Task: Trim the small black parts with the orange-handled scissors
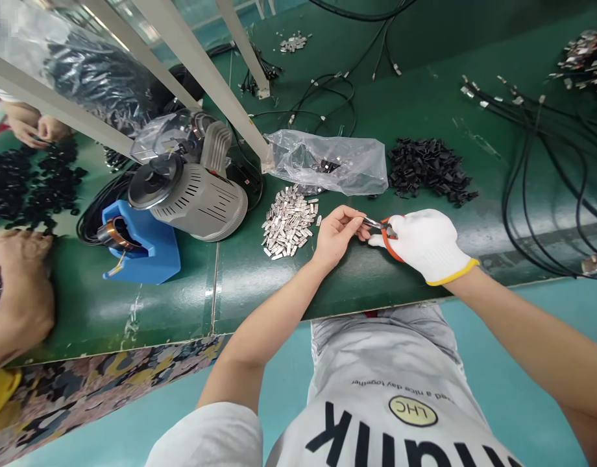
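My bare left hand is closed in a pinch at the jaws of a pair of pliers; what sits between its fingertips is too small to make out. In a white glove with a yellow cuff, my right hand grips the orange-handled pliers, whose metal jaws point left toward the pinch. A pile of small silvery metal connector shells lies just left of my left hand. Behind my right hand is a heap of small black plastic pieces. A clear plastic bag with small parts in it lies beyond both hands.
On the left stand a grey machine and a blue tape dispenser. White metal posts rise behind. Black cables cover the right side of the green table. Another person's hands rest at the far left.
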A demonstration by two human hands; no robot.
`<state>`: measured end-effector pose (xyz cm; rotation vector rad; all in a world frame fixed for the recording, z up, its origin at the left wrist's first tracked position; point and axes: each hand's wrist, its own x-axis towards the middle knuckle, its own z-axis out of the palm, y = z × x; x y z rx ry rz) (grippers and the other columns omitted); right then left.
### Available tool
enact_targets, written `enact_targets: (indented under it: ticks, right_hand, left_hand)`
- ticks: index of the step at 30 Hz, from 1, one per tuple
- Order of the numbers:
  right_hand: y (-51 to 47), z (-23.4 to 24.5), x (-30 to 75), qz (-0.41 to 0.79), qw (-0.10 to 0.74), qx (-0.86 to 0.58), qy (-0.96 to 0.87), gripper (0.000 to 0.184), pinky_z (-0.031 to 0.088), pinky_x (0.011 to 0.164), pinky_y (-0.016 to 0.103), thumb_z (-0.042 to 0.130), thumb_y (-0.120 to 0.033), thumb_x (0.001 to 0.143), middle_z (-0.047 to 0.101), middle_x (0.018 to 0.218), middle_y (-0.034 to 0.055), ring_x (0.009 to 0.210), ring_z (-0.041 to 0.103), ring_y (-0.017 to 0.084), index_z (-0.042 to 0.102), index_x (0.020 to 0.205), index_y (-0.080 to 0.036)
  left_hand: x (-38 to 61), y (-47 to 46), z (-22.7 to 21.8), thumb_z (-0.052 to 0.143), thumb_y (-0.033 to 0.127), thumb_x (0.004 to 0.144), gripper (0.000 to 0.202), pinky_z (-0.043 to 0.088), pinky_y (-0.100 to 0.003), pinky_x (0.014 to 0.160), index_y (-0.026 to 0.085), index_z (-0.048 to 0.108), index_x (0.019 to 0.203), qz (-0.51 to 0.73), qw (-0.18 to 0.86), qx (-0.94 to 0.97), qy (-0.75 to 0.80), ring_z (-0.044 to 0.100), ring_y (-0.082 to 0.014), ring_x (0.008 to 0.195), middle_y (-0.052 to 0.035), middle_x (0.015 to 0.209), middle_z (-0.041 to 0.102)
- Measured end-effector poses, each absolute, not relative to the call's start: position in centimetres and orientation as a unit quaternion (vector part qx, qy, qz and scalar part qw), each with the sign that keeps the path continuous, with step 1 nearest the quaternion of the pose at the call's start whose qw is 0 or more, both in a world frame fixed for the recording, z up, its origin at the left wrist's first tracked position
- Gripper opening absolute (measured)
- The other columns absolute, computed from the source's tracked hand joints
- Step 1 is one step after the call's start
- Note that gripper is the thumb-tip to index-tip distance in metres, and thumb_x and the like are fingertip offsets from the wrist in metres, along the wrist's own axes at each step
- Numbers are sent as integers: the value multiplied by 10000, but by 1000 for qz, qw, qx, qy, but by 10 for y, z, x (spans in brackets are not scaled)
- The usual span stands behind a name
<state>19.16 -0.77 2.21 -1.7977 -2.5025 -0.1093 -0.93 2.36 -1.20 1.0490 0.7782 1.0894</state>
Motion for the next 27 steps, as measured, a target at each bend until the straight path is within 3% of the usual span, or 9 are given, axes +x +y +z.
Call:
enact_targets:
  ticks: [5,12,27]
  right_hand:
    - [-8,18,194,-28,38,-595,-802,692,184,659,346,345,-752,960,672,704,124,662,576,238,709,884,-169]
    - [-8,36,194,-17,22,-589,-808,696,209,664,341,352,-787,932,666,766,119,706,575,245,715,965,-194]
    - [7,55,180,9,-27,-515,-856,725,319,750,374,435,-843,863,660,866,131,863,610,308,626,959,-150]
  left_hand:
    - [-9,22,-9,824,450,817,418,575,-288,684,147,641,1038,431,717,443,324,705,-141,691,-60,861,750]
    - [-12,21,-7,820,430,815,369,532,-249,611,142,654,974,431,664,493,361,650,-104,608,-37,792,730]
    - [-10,22,-12,814,416,828,341,503,-228,568,133,642,908,472,668,456,350,633,-93,571,-26,749,713]
